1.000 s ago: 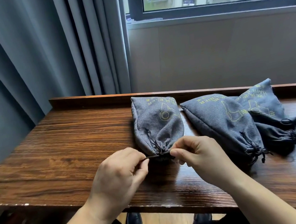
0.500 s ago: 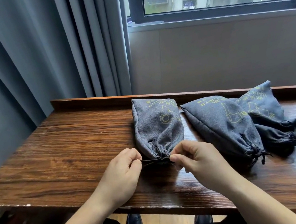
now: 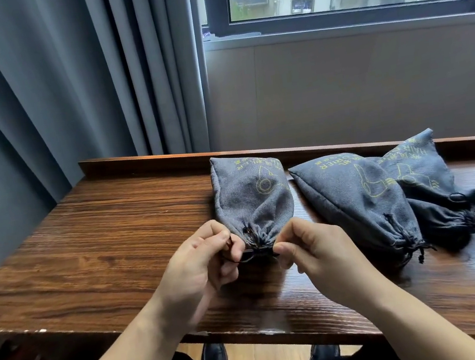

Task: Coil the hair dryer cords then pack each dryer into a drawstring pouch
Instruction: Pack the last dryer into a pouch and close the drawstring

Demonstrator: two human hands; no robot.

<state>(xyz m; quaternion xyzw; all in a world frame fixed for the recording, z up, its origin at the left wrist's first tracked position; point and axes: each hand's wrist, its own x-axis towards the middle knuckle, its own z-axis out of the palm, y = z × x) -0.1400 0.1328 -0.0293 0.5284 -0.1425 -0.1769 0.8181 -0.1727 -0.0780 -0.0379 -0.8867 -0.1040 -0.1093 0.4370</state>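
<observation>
Near the front edge of the wooden table [image 3: 95,259], both hands are brought close together at the gathered mouth of the left pouch [image 3: 251,205]. The left hand [image 3: 199,263] is held with its back turned up and to the left, the fingers curled, and the black drawstring [image 3: 248,257] is pinched between thumb and forefinger. The right hand [image 3: 314,248] is set opposite it, knuckles raised, fingers curled inward, and the other end of the same cord is pinched at its thumb tip. Both forearms are stretched in from the bottom of the view, bare, and angled toward each other over the table edge.

The left pouch is laid flat on the table with its cinched mouth toward the person and its closed end against the raised back rim. Two more grey pouches are placed to the right: the middle pouch [image 3: 359,197] and, partly tucked behind it, the right pouch [image 3: 429,178], both drawn closed. Whether a dryer is inside any of them cannot be told, though all are bulged.
</observation>
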